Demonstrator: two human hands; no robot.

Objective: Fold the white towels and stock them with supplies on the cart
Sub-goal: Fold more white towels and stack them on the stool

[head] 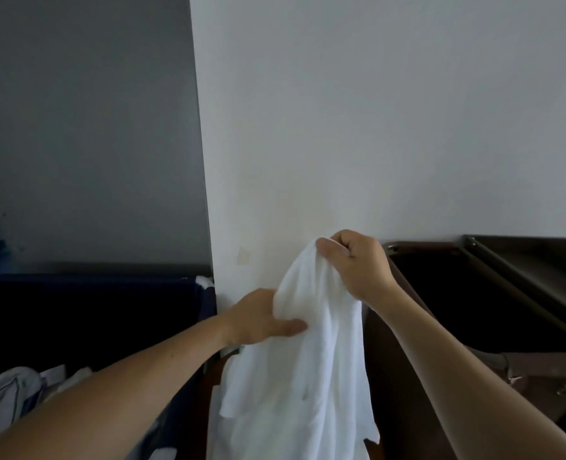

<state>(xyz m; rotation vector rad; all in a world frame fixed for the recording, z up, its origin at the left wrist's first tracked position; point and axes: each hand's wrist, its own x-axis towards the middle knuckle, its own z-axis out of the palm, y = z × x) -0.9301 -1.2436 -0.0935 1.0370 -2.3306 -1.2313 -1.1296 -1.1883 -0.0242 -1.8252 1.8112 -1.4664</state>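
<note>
Slippage is the first worry with the limp white terry-cloth towel [308, 376]. My right hand [357, 263] pinches only a small bunch at its top between curled fingers and thumb, and if that pinch eases the whole length would likely drop. My left hand [258, 318] grips a fold lower down on the towel's left side, with the thumb laid across the front and the other fingers hidden behind the cloth. If I pull my hands apart before finding true corners, I judge the fold will come out crooked. The bottom edge hangs out of view below, so it may drag on something I cannot see.

The towel hangs in the air in front of me, between my hands. It is unfolded and gathered into long vertical creases, with a loose flap sticking out at its lower left and a corner poking out at the lower right.

Behind it is the plain white wall [341, 127]. To its right stands the dark brown metal-framed cart [424, 249], its top well in shadow. To the left is the navy fabric laundry bin [109, 280], with crumpled pale linen [6, 403] inside.
</note>
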